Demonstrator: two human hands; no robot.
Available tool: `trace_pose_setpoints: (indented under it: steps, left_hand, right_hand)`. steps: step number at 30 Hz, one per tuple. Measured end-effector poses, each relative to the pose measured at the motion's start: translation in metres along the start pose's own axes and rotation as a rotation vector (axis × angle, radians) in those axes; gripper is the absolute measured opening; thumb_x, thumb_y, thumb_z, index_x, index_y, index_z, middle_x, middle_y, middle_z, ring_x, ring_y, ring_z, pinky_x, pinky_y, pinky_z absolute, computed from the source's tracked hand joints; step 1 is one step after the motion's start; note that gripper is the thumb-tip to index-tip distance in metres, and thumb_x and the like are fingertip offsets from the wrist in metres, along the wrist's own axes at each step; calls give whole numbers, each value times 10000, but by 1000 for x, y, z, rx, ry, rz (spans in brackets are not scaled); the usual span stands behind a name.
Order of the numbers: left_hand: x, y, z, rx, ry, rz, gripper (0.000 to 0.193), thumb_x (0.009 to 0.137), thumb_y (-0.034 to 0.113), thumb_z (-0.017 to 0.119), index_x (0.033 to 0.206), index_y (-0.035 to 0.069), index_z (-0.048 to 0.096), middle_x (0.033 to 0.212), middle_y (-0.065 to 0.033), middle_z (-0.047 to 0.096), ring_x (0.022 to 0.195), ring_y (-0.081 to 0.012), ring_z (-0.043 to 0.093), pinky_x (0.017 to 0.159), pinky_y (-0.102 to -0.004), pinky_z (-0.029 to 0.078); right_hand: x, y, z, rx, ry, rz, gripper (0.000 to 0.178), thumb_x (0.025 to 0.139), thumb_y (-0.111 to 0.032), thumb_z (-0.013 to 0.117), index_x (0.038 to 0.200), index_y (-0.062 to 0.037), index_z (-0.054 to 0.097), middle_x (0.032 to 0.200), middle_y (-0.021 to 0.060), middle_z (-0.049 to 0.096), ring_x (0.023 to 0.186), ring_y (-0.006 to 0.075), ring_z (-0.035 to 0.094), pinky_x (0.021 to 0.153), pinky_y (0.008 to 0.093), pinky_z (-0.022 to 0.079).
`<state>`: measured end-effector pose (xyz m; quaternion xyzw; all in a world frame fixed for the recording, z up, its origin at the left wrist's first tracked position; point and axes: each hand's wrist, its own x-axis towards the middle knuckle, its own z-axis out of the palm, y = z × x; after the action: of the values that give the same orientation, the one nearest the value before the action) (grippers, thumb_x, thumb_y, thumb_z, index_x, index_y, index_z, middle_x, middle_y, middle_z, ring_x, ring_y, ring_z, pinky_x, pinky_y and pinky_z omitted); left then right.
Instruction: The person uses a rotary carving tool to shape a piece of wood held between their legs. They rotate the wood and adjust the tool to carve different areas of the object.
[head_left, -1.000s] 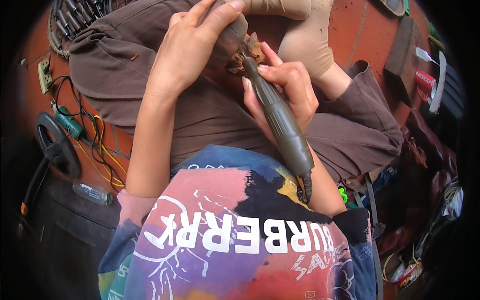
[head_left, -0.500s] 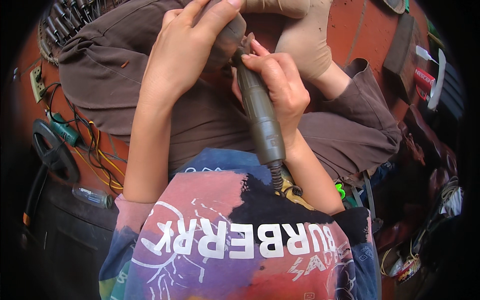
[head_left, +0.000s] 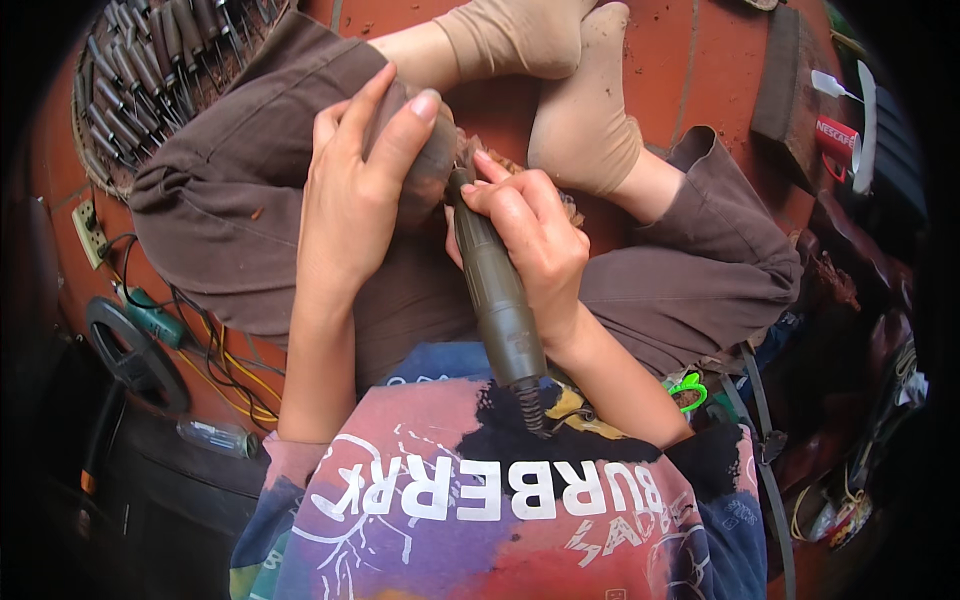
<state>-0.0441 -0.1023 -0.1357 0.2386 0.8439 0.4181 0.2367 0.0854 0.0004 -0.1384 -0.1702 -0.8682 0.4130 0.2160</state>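
My right hand (head_left: 535,225) is closed round a dark olive rotary tool handpiece (head_left: 497,285), its narrow end up by my fingertips. A coiled spring sleeve runs from its lower end over my shirt. My left hand (head_left: 350,195) is wrapped over a rounded brown-grey piece (head_left: 432,165), thumb and index finger on top. Beyond my right fingertips shows a rough reddish-brown carved part (head_left: 515,165); I cannot tell whether it belongs to the same piece. The handpiece's tip is close to the piece; the contact point is hidden by my fingers.
At upper left, a round basket (head_left: 85,150) holds several wooden-handled carving tools (head_left: 135,75). A power strip (head_left: 90,235), cables, a green tool (head_left: 150,315), a black wheel (head_left: 135,355) and a clear bottle (head_left: 218,438) lie at left. A wooden block (head_left: 790,95) and red cup (head_left: 838,143) stand at right.
The view has shifted, bringing more of the tool basket and my socked feet into sight. Both hands still hold the handpiece and the rounded piece, now appearing lower in the picture.
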Motion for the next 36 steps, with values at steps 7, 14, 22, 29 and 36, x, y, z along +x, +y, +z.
trace_pose_setpoints:
  steps: [7, 14, 22, 29, 36]
  left_hand:
    - [4, 3, 0, -139, 7, -189, 721, 884, 563, 544, 1357, 20, 537, 1257, -235, 502, 1144, -357, 563, 991, -377, 428]
    - [3, 1, -2, -149, 4, -207, 726, 882, 564, 551, 1366, 24, 529, 1258, -236, 498, 1136, -350, 567, 987, -381, 431]
    - [4, 1, 0, -147, 14, -198, 726, 875, 562, 563, 1351, 13, 543, 1251, -248, 496, 1137, -359, 558, 989, -378, 427]
    - [4, -1, 0, -160, 20, -181, 718, 880, 550, 560, 1350, 8, 542, 1249, -257, 493, 1133, -360, 555, 992, -380, 422]
    - [4, 1, 0, -177, 15, -186, 719, 878, 547, 563, 1354, 7, 539, 1247, -255, 493, 1128, -352, 550, 988, -380, 422]
  right_hand:
    - [2, -5, 0, 11, -10, 35, 207, 705, 61, 688, 902, 32, 631, 785, 141, 533, 835, 348, 710, 804, 399, 602]
    - [2, -5, 4, 43, -16, 7, 173, 730, 74, 673, 896, 50, 631, 771, 133, 521, 800, 337, 708, 840, 412, 601]
    - [2, -6, 2, 31, -10, 19, 189, 737, 77, 664, 923, 49, 645, 766, 129, 530, 758, 320, 701, 880, 438, 587]
    - [2, -7, 1, 26, -31, 22, 171, 743, 73, 668, 909, 46, 638, 770, 124, 534, 752, 309, 702, 875, 434, 589]
    - [0, -5, 3, 25, -12, 27, 171, 741, 76, 673, 905, 45, 633, 781, 124, 532, 740, 305, 696, 884, 422, 589]
